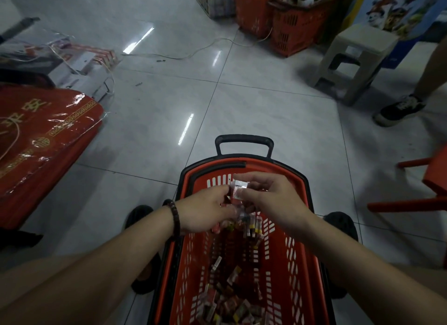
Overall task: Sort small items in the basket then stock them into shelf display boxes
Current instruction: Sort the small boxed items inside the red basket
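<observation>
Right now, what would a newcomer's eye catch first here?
The left hand and right hand pinch a small packet over the far end of a red basket at centre. More packets lie loose on its floor. A red bag lies on the tiles at left.

We cannot read the blurred label on the raised packet (239, 190); the near end of the basket (300, 264) is cut off by the bottom edge.
</observation>
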The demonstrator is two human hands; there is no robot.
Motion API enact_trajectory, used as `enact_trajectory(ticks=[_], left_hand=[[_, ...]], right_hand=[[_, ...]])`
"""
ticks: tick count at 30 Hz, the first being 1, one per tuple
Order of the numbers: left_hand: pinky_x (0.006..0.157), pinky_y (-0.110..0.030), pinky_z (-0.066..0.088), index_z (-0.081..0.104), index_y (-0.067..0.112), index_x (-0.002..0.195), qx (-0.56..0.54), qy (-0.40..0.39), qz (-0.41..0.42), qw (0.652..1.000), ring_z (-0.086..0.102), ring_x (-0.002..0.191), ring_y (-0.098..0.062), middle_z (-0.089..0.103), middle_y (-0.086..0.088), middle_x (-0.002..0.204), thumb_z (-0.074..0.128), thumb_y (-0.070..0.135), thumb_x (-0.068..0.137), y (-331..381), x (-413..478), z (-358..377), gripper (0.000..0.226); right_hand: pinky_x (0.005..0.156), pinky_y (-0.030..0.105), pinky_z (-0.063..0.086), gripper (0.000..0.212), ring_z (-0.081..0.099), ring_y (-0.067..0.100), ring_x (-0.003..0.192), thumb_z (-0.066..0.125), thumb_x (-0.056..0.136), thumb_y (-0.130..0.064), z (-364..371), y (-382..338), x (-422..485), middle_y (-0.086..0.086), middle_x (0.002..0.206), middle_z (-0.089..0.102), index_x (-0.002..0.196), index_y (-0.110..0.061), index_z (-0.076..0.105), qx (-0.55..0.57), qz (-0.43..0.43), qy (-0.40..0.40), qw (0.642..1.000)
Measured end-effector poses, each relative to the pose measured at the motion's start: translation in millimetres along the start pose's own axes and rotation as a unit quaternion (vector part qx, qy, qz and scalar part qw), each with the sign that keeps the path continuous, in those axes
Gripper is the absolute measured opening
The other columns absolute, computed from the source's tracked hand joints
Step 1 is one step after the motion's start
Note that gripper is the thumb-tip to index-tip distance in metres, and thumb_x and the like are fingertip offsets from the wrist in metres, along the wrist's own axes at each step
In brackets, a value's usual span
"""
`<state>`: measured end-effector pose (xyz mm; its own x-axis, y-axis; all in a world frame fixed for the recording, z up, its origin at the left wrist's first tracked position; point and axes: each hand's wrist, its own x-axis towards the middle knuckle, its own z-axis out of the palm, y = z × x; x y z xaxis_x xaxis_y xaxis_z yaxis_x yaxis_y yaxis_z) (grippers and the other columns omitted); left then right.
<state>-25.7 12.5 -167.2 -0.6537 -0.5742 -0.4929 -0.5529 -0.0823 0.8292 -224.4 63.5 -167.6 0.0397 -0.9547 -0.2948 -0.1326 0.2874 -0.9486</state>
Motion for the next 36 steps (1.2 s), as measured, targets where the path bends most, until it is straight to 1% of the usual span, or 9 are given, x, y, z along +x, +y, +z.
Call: enact_trajectory(ticks=[5,8,11,15,18,21,27,33,36], left_hand=[[0.079,-0.034,0.058,0.067,0.024,0.128,-0.009,0.024,0.012,1.000,0.067,0.077,-0.011,0.077,-0.007,0.109,0.065,0.018,0.103,0,-1,-9,0.026],[0.085,-0.042,0.064,0.057,0.027,0.143,0.049,0.058,-0.029,0.997,0.075,0.083,-0.021,0.078,-0.002,0.107,0.068,0.026,0.102,-1,0,-17,0.042],[0.084,-0.046,0.063,0.066,0.030,0.135,0.135,0.056,-0.059,0.987,0.073,0.084,-0.023,0.077,-0.001,0.102,0.064,0.030,0.104,4,-5,-34,0.031],[0.070,-0.020,0.051,0.073,0.028,0.123,0.278,0.042,-0.086,0.956,0.064,0.082,-0.003,0.067,0.018,0.100,0.063,0.033,0.104,9,-23,-70,0.022],[0.071,-0.025,0.055,0.074,0.025,0.116,0.310,0.055,-0.123,0.941,0.065,0.083,-0.006,0.069,0.011,0.101,0.068,0.027,0.101,-8,-27,-89,0.016],[0.074,-0.022,0.049,0.072,0.027,0.113,0.325,0.061,-0.122,0.936,0.060,0.081,-0.004,0.065,0.011,0.105,0.070,0.021,0.100,-14,-21,-88,0.014],[0.084,-0.024,0.042,0.070,0.029,0.122,0.318,0.055,-0.110,0.940,0.050,0.096,-0.010,0.051,0.011,0.110,0.065,0.019,0.103,-13,-15,-85,0.022],[0.089,-0.023,0.040,0.065,0.031,0.126,0.316,0.064,-0.112,0.940,0.054,0.125,-0.014,0.057,0.005,0.140,0.059,0.017,0.107,-14,-19,-86,0.025],[0.092,-0.024,0.041,0.064,0.033,0.122,0.302,0.049,-0.107,0.946,0.053,0.127,-0.014,0.057,0.006,0.141,0.060,0.018,0.106,-15,-18,-84,0.022]], right_hand=[[0.077,0.040,0.065,0.021,0.076,0.032,0.085,0.077,0.094,-0.008,-1,2,3,0.013,0.098,0.079,0.114,-0.016,0.077,0.056,0.021,0.018,0.998],[0.079,0.046,0.061,0.019,0.075,0.033,0.085,0.076,0.095,-0.009,-1,6,8,0.019,0.102,0.078,0.113,-0.014,0.076,0.118,0.045,0.037,0.991],[0.080,0.047,0.061,0.020,0.078,0.039,0.095,0.070,0.098,-0.007,-1,15,13,0.019,0.108,0.079,0.117,-0.011,0.074,0.158,0.079,0.049,0.983],[0.084,0.051,0.064,0.021,0.076,0.046,0.103,0.068,0.097,-0.002,1,43,20,0.026,0.112,0.076,0.118,-0.002,0.069,0.188,0.147,0.047,0.970],[0.097,0.059,0.061,0.021,0.076,0.041,0.104,0.069,0.095,0.000,16,80,32,0.024,0.113,0.074,0.116,0.002,0.068,0.160,0.219,0.065,0.960],[0.089,0.047,0.063,0.014,0.075,0.033,0.102,0.068,0.098,-0.007,48,126,45,0.018,0.111,0.076,0.112,-0.004,0.071,0.140,0.276,0.106,0.945],[0.071,0.044,0.058,0.011,0.069,0.033,0.081,0.067,0.089,0.001,114,220,61,0.019,0.086,0.077,0.093,-0.005,0.075,0.173,0.352,0.201,0.898],[0.082,0.044,0.062,0.025,0.075,0.036,0.092,0.077,0.080,0.007,158,252,80,0.016,0.092,0.079,0.103,-0.003,0.077,0.224,0.373,0.240,0.868],[0.082,0.037,0.059,0.021,0.074,0.035,0.099,0.079,0.088,-0.005,169,265,94,0.012,0.099,0.078,0.108,-0.012,0.075,0.235,0.382,0.276,0.850]])
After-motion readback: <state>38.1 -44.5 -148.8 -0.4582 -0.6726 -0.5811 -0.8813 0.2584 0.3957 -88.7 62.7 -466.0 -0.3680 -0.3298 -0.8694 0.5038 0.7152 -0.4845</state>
